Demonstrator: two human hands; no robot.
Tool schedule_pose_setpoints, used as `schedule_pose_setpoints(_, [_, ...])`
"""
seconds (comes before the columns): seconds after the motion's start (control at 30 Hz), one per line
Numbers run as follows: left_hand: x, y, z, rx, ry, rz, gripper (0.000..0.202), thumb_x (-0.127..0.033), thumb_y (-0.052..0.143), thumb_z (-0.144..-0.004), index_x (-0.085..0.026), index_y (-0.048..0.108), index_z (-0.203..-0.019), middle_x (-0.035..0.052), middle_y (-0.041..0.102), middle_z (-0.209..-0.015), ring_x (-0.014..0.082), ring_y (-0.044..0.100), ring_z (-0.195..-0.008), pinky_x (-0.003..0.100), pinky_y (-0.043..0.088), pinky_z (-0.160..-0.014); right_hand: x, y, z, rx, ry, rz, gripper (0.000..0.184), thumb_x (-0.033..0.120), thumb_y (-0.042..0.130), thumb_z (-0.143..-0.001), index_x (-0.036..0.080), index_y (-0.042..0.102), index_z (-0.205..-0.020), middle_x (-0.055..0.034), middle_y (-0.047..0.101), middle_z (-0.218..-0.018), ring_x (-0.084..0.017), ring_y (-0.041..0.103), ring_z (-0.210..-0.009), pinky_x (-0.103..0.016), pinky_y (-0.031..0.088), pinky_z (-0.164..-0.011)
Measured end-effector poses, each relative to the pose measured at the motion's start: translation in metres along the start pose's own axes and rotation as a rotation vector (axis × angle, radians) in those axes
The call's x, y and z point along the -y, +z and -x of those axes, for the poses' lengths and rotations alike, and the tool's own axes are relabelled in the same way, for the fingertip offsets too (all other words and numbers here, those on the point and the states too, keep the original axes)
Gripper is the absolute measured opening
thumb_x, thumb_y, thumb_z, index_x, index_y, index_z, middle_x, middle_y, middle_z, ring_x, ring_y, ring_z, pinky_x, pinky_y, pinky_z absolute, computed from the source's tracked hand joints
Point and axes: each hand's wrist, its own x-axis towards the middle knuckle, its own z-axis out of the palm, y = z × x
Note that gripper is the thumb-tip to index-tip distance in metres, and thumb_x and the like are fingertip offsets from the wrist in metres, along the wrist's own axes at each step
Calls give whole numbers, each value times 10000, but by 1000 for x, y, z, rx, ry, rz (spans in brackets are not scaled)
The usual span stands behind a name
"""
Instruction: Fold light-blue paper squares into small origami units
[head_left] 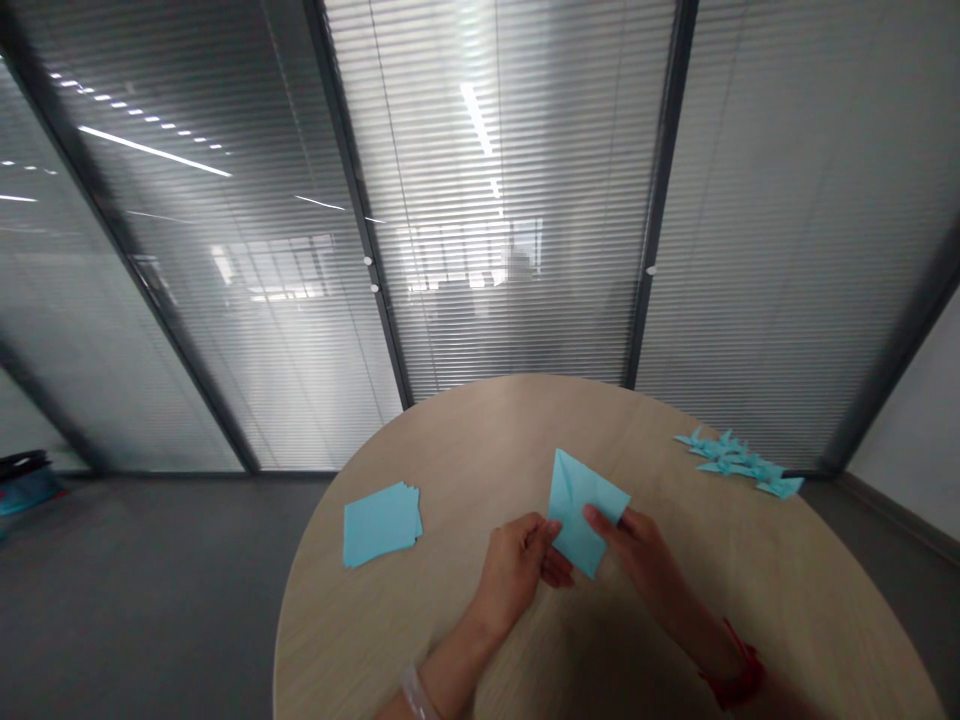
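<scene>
Above the table's middle, a folded sheet of light-blue origami paper (576,490) is held between my two hands, one corner pointing up and away. My left hand (519,560) pinches its left edge, thumb on top and fingers curled beneath. On the right side, my right hand (637,555) grips the paper with the thumb lying flat on its face and the fingers behind. A crease line runs down from the paper's top corner. The fingers under the sheet are partly hidden.
A stack of light-blue paper squares (381,525) lies at the left of the round wooden table (480,430). Several folded blue paper cranes (739,462) sit in a cluster near the right edge. Behind the table stands a glass partition with blinds (510,330).
</scene>
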Motion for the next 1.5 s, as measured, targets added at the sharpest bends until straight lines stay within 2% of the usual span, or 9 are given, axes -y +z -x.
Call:
schedule_pose_setpoints(0.17, [7,-1,-2,67,-17,-43,476,-634,480,-795,-173,507,-680,47,630,-581,165,607,-500,267,476,-504,0,-3,-1,-113,36,61,441,582,581,-693,220,391,-530,49,340,-498,-116,343,-477,-255,308,-446])
schedule_pose_setpoints(0.3, [6,-4,-4,2,90,-188,471,-618,554,-771,-153,561,-698,-12,516,-586,123,496,-527,225,376,-492,-4,0,0,36,20,117,414,559,569,-707,197,465,-536,40,381,-506,-126,373,-493,-256,314,-461])
schedule_pose_setpoints(0.4, [6,-7,-7,-10,102,-121,501,-634,564,-754,-138,589,-689,-30,460,-564,105,410,-525,226,321,-500,-6,4,2,114,1,136,397,542,553,-732,170,559,-592,28,450,-517,-142,435,-504,-255,348,-477])
schedule_pose_setpoints(0.63, [6,-7,-8,0,-65,196,535,-662,658,-652,-126,646,-648,32,606,-626,144,524,-571,264,430,-603,5,-2,5,-62,-195,126,315,460,588,-793,164,689,-839,-38,637,-747,-188,610,-688,-257,492,-623])
schedule_pose_setpoints(0.77, [0,-5,-4,14,-62,293,502,-627,669,-680,-126,691,-694,45,649,-643,162,575,-598,283,465,-653,6,-4,6,-109,-258,150,341,416,589,-822,189,713,-1044,-55,655,-837,-185,620,-730,-260,518,-648])
schedule_pose_setpoints(0.93, [1,-4,-3,-20,-55,341,493,-612,670,-699,-121,708,-727,49,661,-645,153,578,-578,270,460,-621,-1,-1,8,-119,-351,249,300,397,575,-850,216,730,-1034,-25,616,-752,-160,597,-652,-253,515,-614])
schedule_pose_setpoints(1.1, [1,-1,-1,-79,-67,385,486,-603,670,-703,-119,702,-711,48,653,-620,144,556,-532,282,466,-610,-1,1,12,-129,-398,344,297,386,564,-882,230,700,-1095,-18,612,-768,-167,627,-699,-278,518,-686])
schedule_pose_setpoints(1.3, [0,3,0,-151,-46,374,443,-573,692,-694,-135,674,-627,34,627,-582,145,545,-537,256,434,-560,2,4,19,-176,-499,451,291,394,498,-930,225,726,-995,-21,599,-721,-159,612,-652,-271,517,-629])
schedule_pose_setpoints(1.5, [0,0,0,-141,-40,393,450,-571,675,-709,-133,653,-608,26,619,-570,131,529,-519,252,427,-564,1,2,19,-72,-680,540,323,343,414,-971,257,709,-1072,-49,619,-772,-167,628,-691,-277,555,-634])
